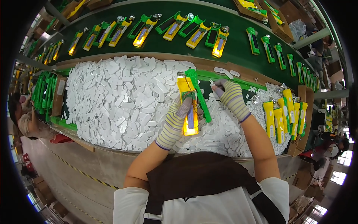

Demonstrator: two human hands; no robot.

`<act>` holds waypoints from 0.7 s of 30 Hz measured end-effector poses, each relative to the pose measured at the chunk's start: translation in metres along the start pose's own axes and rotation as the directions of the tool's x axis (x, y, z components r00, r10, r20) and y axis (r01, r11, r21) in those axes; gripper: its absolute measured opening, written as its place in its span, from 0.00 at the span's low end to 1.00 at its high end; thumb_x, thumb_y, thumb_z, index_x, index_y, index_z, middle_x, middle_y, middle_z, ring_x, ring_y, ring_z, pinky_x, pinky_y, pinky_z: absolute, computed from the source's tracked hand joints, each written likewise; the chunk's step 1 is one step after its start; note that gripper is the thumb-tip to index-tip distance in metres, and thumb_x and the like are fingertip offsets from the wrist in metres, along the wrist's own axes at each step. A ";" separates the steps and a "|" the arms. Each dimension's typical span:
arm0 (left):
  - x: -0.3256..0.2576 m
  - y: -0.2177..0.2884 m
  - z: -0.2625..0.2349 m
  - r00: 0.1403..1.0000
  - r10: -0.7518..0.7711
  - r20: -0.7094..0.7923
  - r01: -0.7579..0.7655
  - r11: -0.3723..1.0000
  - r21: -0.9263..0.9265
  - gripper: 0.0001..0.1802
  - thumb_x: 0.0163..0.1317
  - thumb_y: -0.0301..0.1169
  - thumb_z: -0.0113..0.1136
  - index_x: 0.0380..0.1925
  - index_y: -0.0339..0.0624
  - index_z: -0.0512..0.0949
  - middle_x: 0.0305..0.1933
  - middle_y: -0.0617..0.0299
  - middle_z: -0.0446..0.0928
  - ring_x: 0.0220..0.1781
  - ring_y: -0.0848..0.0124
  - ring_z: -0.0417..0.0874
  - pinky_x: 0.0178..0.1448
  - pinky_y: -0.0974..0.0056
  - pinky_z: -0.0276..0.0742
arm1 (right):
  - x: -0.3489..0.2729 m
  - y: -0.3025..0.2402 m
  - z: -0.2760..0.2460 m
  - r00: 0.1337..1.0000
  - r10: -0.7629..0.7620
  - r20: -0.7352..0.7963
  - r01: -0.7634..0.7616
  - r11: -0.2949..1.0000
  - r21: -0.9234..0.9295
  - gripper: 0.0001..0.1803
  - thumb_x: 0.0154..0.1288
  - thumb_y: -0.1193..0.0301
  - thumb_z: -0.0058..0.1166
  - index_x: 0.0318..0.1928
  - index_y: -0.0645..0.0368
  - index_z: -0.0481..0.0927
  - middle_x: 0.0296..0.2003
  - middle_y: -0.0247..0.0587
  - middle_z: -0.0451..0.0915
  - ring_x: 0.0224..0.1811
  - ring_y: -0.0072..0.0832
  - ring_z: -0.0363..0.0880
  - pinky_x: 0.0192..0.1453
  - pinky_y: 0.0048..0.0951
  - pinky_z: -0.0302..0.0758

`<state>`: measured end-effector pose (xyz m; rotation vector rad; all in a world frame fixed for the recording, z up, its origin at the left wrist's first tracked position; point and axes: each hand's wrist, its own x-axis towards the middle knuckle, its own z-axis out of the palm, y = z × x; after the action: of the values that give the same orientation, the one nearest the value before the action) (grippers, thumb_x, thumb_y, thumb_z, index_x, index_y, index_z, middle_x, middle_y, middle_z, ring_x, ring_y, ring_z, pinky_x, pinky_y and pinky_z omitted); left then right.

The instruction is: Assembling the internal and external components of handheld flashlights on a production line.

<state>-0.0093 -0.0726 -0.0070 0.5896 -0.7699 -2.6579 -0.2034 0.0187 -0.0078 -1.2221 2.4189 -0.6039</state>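
My left hand (175,117), in a striped work glove, is closed around an opened flashlight (184,85) above a heap of flat white oval plastic pieces (123,100). The yellow shell shows wires, a circuit board and a greyish-purple battery, and its lower end glows orange. Along its right side hangs the green shell half (201,100), swung apart from the yellow one. To the right, my gloved right hand (232,98) pinches a small white plastic part (212,83) between thumb and fingers, apart from the flashlight.
Beyond the heap runs a green conveyor belt (235,50) carrying several opened flashlights (220,43) and closed green ones (253,41). Yellow flashlights (279,125) stand at the right by small white parts (257,104) and a cardboard divider (304,123). Green shells (43,91) and another person (28,119) are far left.
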 end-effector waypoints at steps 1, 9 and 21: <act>-0.003 0.003 0.008 1.000 0.002 -0.022 -0.001 0.997 0.076 0.22 0.60 0.40 0.60 0.50 0.44 0.68 0.33 0.62 0.75 0.28 0.73 0.79 0.32 0.69 0.79 | -0.014 -0.009 -0.009 0.988 0.025 -0.154 0.017 0.963 0.268 0.15 0.58 0.61 0.57 0.38 0.61 0.80 0.28 0.45 0.82 0.27 0.31 0.82 0.34 0.29 0.77; 0.000 -0.014 0.032 0.912 0.359 0.199 -0.362 0.472 0.804 0.29 0.54 0.33 0.61 0.55 0.35 0.65 0.37 0.52 0.77 0.35 0.60 0.80 0.40 0.64 0.76 | -0.072 -0.071 -0.016 0.971 0.074 -0.230 0.090 0.772 0.629 0.15 0.59 0.63 0.59 0.30 0.64 0.78 0.22 0.36 0.78 0.24 0.17 0.75 0.29 0.20 0.72; 0.005 -0.028 0.037 0.867 0.424 0.264 -0.408 0.297 0.863 0.38 0.54 0.34 0.61 0.62 0.33 0.57 0.49 0.42 0.74 0.49 0.50 0.78 0.51 0.59 0.74 | -0.080 -0.078 -0.029 0.971 0.104 -0.214 0.044 0.808 0.588 0.15 0.60 0.63 0.58 0.28 0.65 0.79 0.17 0.39 0.77 0.19 0.19 0.78 0.25 0.20 0.72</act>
<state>-0.0357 -0.0355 0.0042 0.5052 -2.0721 -1.5250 -0.1212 0.0490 0.0675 -0.8716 2.1453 -1.4363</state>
